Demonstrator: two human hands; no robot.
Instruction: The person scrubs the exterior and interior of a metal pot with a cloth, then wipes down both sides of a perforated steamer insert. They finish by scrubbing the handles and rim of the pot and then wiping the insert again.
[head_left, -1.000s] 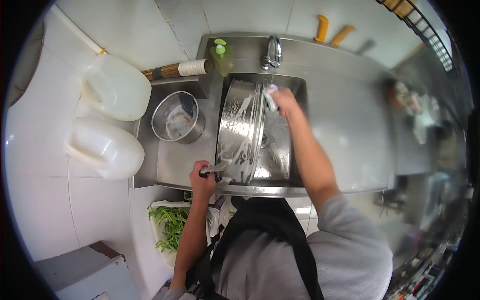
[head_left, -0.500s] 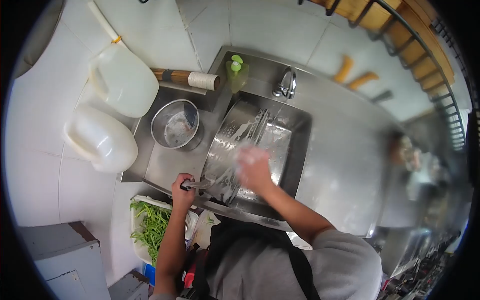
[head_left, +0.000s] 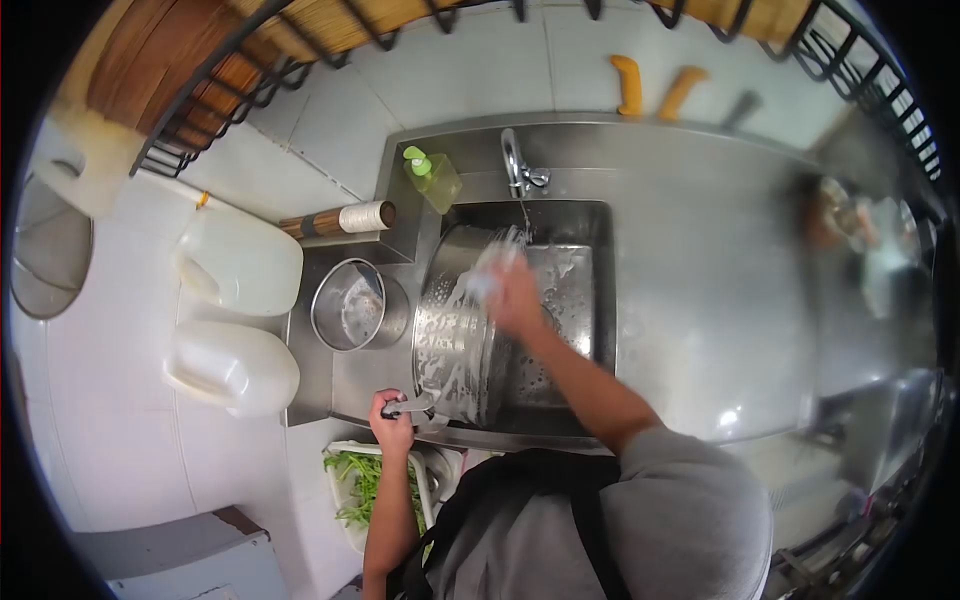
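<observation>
A large metal pot [head_left: 450, 340] with suds on its outer wall lies on its side in the left part of the sink [head_left: 606, 300]. My left hand [head_left: 392, 425] is wrapped round the pot's dark-tipped handle [head_left: 410, 405] at the sink's front left edge. My right hand [head_left: 512, 292] is on the pot's soapy side, closed round a pale scrubber [head_left: 483, 286] that motion blurs. Thin water runs from the faucet [head_left: 514, 165] behind it.
A small metal pot [head_left: 350, 305] stands left of the sink. Behind are a green soap bottle [head_left: 436, 183] and a bundled brush [head_left: 345, 219]. Two plastic jugs [head_left: 245, 265] are at the left. Greens [head_left: 362, 490] fill a basket near my left forearm. A wire rack [head_left: 215, 85] hangs above.
My right hand has moved with the scrubber toward the faucet side of the pot. My left hand stays on the handle. The camera view has turned and shifted.
</observation>
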